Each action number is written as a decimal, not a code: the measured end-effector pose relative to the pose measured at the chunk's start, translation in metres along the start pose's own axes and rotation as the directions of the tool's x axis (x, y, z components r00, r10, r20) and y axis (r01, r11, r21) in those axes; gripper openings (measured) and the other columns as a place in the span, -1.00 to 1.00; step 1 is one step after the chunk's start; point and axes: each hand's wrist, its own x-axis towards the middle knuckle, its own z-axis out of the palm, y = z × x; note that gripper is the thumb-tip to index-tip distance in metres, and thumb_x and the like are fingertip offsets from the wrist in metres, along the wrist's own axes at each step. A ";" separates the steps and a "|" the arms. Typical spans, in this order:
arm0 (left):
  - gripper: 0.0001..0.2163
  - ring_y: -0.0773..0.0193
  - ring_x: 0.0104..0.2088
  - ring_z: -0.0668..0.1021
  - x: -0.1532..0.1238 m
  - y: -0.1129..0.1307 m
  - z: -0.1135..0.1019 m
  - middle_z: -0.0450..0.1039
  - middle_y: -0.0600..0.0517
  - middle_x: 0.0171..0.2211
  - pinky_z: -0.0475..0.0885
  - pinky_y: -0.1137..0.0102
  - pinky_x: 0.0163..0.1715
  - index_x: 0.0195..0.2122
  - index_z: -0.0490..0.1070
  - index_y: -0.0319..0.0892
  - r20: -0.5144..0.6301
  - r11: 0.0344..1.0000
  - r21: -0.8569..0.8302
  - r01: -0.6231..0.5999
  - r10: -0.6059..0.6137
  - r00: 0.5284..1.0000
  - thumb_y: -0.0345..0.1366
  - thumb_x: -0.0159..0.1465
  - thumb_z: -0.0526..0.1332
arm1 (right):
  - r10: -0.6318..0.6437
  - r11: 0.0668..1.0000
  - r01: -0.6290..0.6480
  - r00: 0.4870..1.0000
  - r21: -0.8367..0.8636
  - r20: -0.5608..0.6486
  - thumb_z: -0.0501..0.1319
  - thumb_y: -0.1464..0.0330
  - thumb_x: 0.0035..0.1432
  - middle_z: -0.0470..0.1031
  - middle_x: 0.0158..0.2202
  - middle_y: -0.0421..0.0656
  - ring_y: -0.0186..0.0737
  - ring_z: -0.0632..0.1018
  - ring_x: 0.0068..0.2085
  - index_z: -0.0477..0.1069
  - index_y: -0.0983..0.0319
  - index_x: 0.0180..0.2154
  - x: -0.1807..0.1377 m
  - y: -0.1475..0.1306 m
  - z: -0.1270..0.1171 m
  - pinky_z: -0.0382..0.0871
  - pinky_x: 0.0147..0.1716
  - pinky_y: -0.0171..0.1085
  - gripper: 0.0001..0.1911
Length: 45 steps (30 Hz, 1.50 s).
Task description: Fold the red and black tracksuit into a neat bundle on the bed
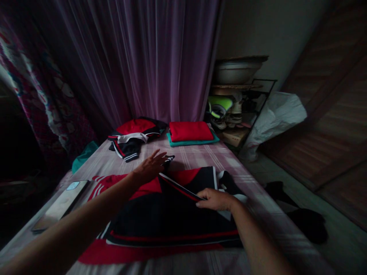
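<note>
A navy and red tracksuit jacket [143,214] with white and red piping lies spread on the bed, partly folded, and bright red cloth shows beneath its near edge. My right hand [215,199] pinches the piped edge of a sleeve or panel at the jacket's right side. Over the far edge of the jacket is my left hand [151,167], its fingers stretched out and apart; a striped cuff [169,158] lies beside the fingertips. Whether that hand touches the cloth I cannot tell.
Farther back on the checked bed sheet [155,149] are a crumpled red and navy garment [134,128] and a folded red cloth [190,131] on a teal one [193,143]. A phone [61,204] lies left. Rightward stand a shoe rack [235,114] and white sack [276,118].
</note>
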 end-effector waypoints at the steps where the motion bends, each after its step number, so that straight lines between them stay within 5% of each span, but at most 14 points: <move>1: -0.83 0.06 0.38 0.15 -0.014 -0.007 -0.007 0.36 -0.02 0.25 -0.18 -0.05 0.41 -0.25 0.57 -0.09 -0.005 1.000 -0.003 0.021 -0.021 1.000 -0.44 0.24 0.21 | 0.000 1.000 0.000 1.000 -0.002 -0.001 0.23 0.17 0.09 0.28 -0.54 -0.32 -0.39 0.27 -0.48 0.52 0.25 -0.37 0.000 0.000 0.000 0.10 -0.48 -0.37 -0.73; 6: -0.83 0.11 0.26 0.35 -0.081 0.005 -0.035 0.51 -0.01 0.08 -0.12 0.01 0.40 -0.21 0.52 -0.07 -0.045 0.998 -0.060 0.021 -0.024 0.999 -0.38 0.29 0.14 | -0.045 0.997 0.046 0.999 -0.054 0.015 0.22 0.11 0.12 0.50 -0.43 -0.27 -0.31 0.43 -0.39 0.61 0.25 -0.22 -0.006 -0.006 -0.004 0.27 -0.37 -0.34 -0.62; 10: -0.78 0.19 -0.20 0.60 -0.119 0.032 -0.031 0.57 0.02 -0.33 0.16 0.06 0.29 -0.17 0.48 -0.10 0.076 0.984 -0.107 0.140 -0.132 0.988 -0.33 0.36 0.02 | -0.035 0.995 0.039 0.999 -0.094 0.041 0.18 0.03 0.17 0.63 -0.21 -0.18 -0.18 0.56 -0.20 0.59 0.23 -0.05 -0.019 -0.018 -0.008 0.37 -0.18 -0.28 -0.50; 13: -0.79 0.18 -0.30 0.59 -0.133 0.042 -0.023 0.55 0.01 -0.36 0.44 0.27 -0.08 -0.22 0.47 -0.09 0.218 0.951 -0.180 0.252 -0.211 0.953 -0.21 0.36 0.05 | -0.020 0.994 0.024 0.999 -0.107 0.034 0.17 0.00 0.17 0.65 -0.16 -0.13 -0.14 0.58 -0.16 0.61 0.24 -0.08 -0.025 -0.024 -0.011 0.39 -0.14 -0.25 -0.48; 16: -0.70 0.22 -0.40 0.57 -0.135 0.040 -0.020 0.55 0.01 -0.38 0.37 0.40 -0.41 -0.27 0.47 -0.10 0.337 0.897 -0.314 0.310 -0.200 0.920 -0.05 0.36 0.04 | -0.009 0.994 -0.007 0.990 -0.111 -0.144 0.13 0.04 0.20 0.65 -0.20 -0.08 -0.13 0.60 -0.20 0.61 0.26 -0.17 -0.022 -0.026 -0.025 0.42 -0.19 -0.24 -0.52; 18: -0.59 0.24 -0.44 0.56 -0.131 0.032 -0.019 0.55 0.01 -0.41 0.33 0.42 -0.46 -0.30 0.47 -0.12 0.341 0.860 -0.379 0.340 -0.212 0.916 0.00 0.39 -0.07 | -0.016 0.979 -0.063 0.926 -0.195 -0.378 0.10 0.12 0.22 0.65 -0.22 -0.07 -0.12 0.59 -0.21 0.60 0.24 -0.20 -0.014 -0.025 -0.042 0.42 -0.20 -0.22 -0.59; 20: -0.54 0.24 -0.44 0.57 -0.125 0.019 -0.015 0.55 0.01 -0.42 0.35 0.42 -0.43 -0.31 0.48 -0.13 0.306 0.836 -0.368 0.408 -0.305 0.902 -0.02 0.41 -0.14 | -0.022 0.919 -0.225 0.790 -0.323 -0.612 0.08 0.21 0.25 0.64 -0.14 -0.05 -0.11 0.58 -0.14 0.58 0.21 -0.15 -0.003 -0.021 -0.062 0.39 -0.14 -0.22 -0.65; 23: -0.59 0.20 -0.33 0.61 -0.117 -0.005 0.000 0.59 -0.02 -0.34 0.42 0.36 -0.28 -0.24 0.52 -0.11 0.205 0.806 -0.264 0.530 -0.490 0.847 -0.10 0.42 -0.11 | 0.014 0.792 -0.476 0.640 -0.382 -0.768 0.09 0.24 0.26 0.59 -0.01 0.00 -0.08 0.56 -0.04 0.53 0.19 -0.02 0.017 -0.010 -0.083 0.37 -0.10 -0.20 -0.64; 28: -0.64 0.10 0.16 0.47 -0.123 -0.041 0.053 0.48 -0.13 0.12 0.32 0.21 0.15 0.06 0.45 -0.14 0.103 0.772 -0.109 0.626 -0.618 0.779 -0.23 0.39 -0.04 | 0.116 0.740 -0.546 0.678 -0.392 -0.726 0.19 0.06 0.17 0.64 -0.24 -0.05 -0.06 0.60 -0.19 0.58 0.19 -0.22 0.033 0.015 -0.081 0.39 -0.24 -0.22 -0.62; 33: -0.64 0.06 0.19 0.44 -0.147 -0.062 0.092 0.44 -0.11 0.17 0.28 0.13 0.20 0.14 0.39 -0.08 0.147 0.777 -0.050 0.628 -0.616 0.774 -0.26 0.37 -0.02 | 0.097 0.762 -0.506 0.706 -0.404 -0.701 0.29 0.15 0.09 0.64 -0.18 -0.08 -0.08 0.59 -0.13 0.58 0.15 -0.23 0.025 0.036 -0.077 0.38 -0.18 -0.26 -0.73; 40: -0.63 -0.02 0.09 0.52 -0.161 -0.100 0.068 0.49 -0.13 0.11 0.40 0.16 0.00 0.08 0.47 -0.05 0.324 0.728 0.022 0.685 -0.654 0.684 -0.21 0.32 0.02 | 0.076 0.839 -0.422 0.715 -0.343 -0.695 0.15 0.26 0.20 0.65 -0.24 -0.17 -0.20 0.60 -0.23 0.58 0.16 -0.17 0.021 0.041 -0.093 0.42 -0.26 -0.33 -0.73; 45: -0.65 0.10 -0.21 0.60 -0.165 -0.112 0.048 0.60 -0.07 -0.20 0.40 0.35 -0.26 -0.16 0.50 -0.13 0.456 0.710 -0.066 0.701 -0.603 0.655 -0.04 0.25 0.07 | 0.011 0.830 -0.456 0.588 -0.320 -0.809 0.12 0.23 0.22 0.65 -0.23 -0.15 -0.12 0.60 -0.22 0.57 0.12 -0.13 0.023 0.045 -0.094 0.41 -0.26 -0.26 -0.70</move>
